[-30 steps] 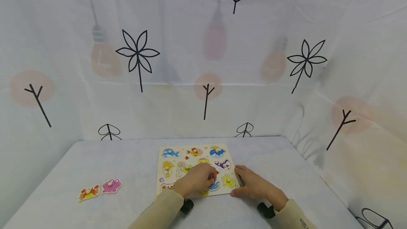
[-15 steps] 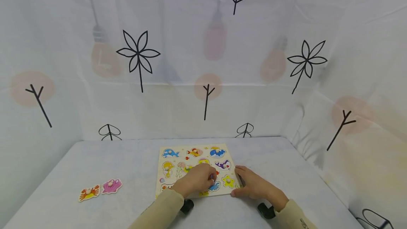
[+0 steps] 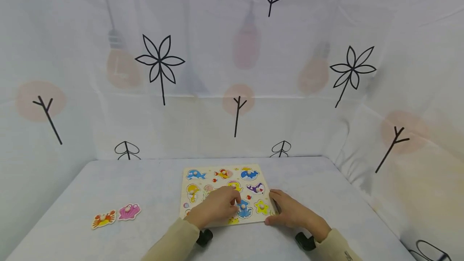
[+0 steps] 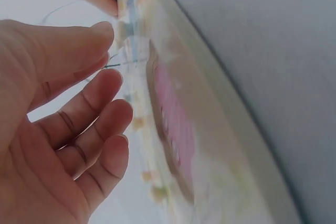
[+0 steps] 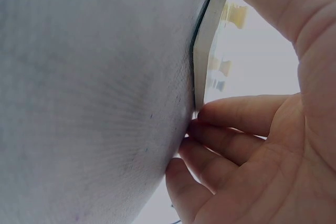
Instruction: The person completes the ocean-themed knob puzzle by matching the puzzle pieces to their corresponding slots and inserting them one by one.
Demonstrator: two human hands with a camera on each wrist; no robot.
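A wooden peg puzzle board (image 3: 237, 175) with sea-animal pieces lies on the table. My left hand (image 3: 215, 206) hovers over its near part, fingers bent loosely and holding nothing. Beside those fingertips, a blue octopus piece (image 3: 244, 210) sits in the board. The left wrist view shows a pink hollow (image 4: 176, 124) in the board, close to that hand. At the near right corner my right hand (image 3: 295, 213) holds the board's edge between thumb and fingers. A crab piece (image 3: 104, 219) and a pink shell piece (image 3: 129, 212) lie loose on the left. The left hand hides some of the board.
Other knobbed pieces sit in the board, among them a yellow star (image 3: 261, 207) and a purple-and-white fish (image 3: 255, 189). A pale cloth covers the table (image 3: 156, 188). Printed fabric walls (image 3: 203, 124) rise behind and at both sides.
My left hand has let go of the octopus piece and drawn back slightly to the left, leaving more of that piece visible. The right hand stays on the board's corner.
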